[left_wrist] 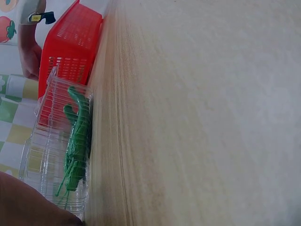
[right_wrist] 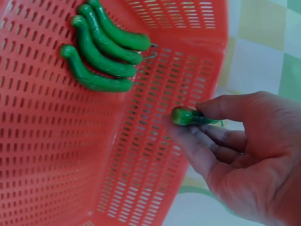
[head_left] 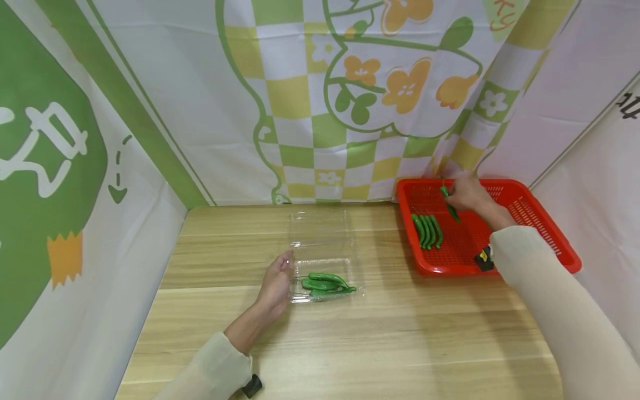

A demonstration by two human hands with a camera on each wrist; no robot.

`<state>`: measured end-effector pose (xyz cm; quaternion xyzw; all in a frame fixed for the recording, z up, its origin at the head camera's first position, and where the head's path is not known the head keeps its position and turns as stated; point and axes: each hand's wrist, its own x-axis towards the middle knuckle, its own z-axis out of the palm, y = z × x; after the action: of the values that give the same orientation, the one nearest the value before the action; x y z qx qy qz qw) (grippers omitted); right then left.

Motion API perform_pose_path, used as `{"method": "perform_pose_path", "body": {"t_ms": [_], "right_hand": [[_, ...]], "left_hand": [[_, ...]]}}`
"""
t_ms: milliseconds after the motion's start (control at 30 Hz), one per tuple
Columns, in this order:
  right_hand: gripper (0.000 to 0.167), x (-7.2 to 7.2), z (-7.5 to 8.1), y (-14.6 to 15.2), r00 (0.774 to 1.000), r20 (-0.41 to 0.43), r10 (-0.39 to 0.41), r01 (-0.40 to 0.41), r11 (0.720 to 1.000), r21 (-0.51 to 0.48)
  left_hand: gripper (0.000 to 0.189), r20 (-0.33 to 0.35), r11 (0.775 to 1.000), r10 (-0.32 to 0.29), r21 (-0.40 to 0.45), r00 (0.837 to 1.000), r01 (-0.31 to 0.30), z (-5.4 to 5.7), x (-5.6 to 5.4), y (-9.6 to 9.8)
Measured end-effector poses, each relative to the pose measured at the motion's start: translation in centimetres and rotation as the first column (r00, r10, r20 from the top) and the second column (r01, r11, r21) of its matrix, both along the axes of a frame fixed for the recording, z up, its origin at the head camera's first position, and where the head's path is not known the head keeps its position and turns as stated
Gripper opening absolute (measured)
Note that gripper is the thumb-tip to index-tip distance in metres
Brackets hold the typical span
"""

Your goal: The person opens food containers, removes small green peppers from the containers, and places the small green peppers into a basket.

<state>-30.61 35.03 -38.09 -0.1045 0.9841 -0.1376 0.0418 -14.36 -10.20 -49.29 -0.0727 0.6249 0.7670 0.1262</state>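
My right hand is over the red basket and pinches a green chili pepper between thumb and fingers. Several more green chili peppers lie side by side at the basket's left end. On the table, a clear plastic clamshell box lies with its lid folded back, away from me. Several green chili peppers rest in its near half, their thin stems pointing left. My left hand holds that half by its left edge; in the left wrist view only part of this hand shows.
The red perforated basket stands at the table's back right, near the printed cloth behind. Cloth walls also rise on both sides. The wooden table top extends in front of the box and the basket.
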Motion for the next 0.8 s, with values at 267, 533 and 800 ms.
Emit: {"method": "perform_pose_path", "body": {"t_ms": [267,533,800], "right_hand": [[0.027,0.0,-0.9,0.4,0.987,0.136,-0.089,0.091,0.996,-0.004],[0.029,0.0,-1.3,0.5,0.974,0.194,-0.113,0.119,0.993,-0.018],[0.027,-0.2,-1.7,0.7,0.972,0.2,-0.124,0.124,0.992,0.017]], "left_hand": [[0.061,0.019,1.0,0.002,-0.03,1.0,-0.002,-0.2,0.0,0.0],[0.06,0.011,1.0,0.01,-0.009,1.0,-0.01,-0.2,0.0,0.0],[0.06,0.018,1.0,0.011,-0.022,1.0,-0.01,-0.1,0.0,0.0]]}}
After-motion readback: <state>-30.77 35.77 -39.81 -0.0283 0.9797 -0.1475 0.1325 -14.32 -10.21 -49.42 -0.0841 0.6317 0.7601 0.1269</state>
